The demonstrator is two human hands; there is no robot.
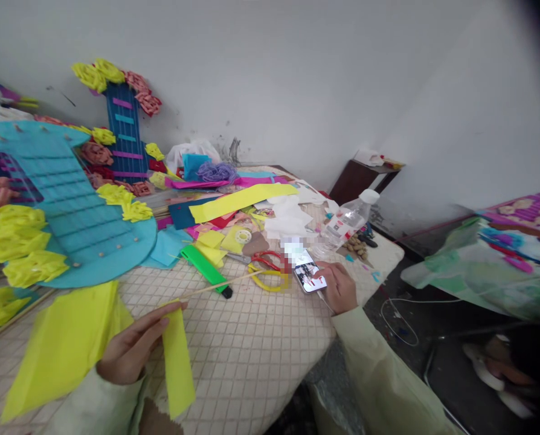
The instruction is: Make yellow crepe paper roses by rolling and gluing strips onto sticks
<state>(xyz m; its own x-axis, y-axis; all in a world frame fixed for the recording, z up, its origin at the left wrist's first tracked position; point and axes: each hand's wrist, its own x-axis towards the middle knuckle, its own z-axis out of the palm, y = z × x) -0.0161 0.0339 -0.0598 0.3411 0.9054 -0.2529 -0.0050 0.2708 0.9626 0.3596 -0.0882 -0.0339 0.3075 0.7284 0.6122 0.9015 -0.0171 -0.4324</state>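
Note:
My left hand (131, 344) is closed, pinching a yellow paper strip (177, 362) that hangs down and a thin wooden stick (220, 284) that points right. Under and beside it lie larger yellow paper sheets (64, 344). My right hand (339, 287) has its fingers curled at the right edge of a lit smartphone (309, 273), the thumb over the screen. A green utility knife (205, 269) rests between the hands. Scissors with red and yellow handles (269, 280) lie left of the phone, partly blurred out.
Blue guitar-shaped cutouts (84, 205) with paper flowers stand at left. A plastic bottle (349, 223) lies near peanuts (355, 246). Paper scraps (288, 217) and purple yarn (218, 173) fill the back. The table edge drops off at right; a white cable (401, 335) hangs beyond.

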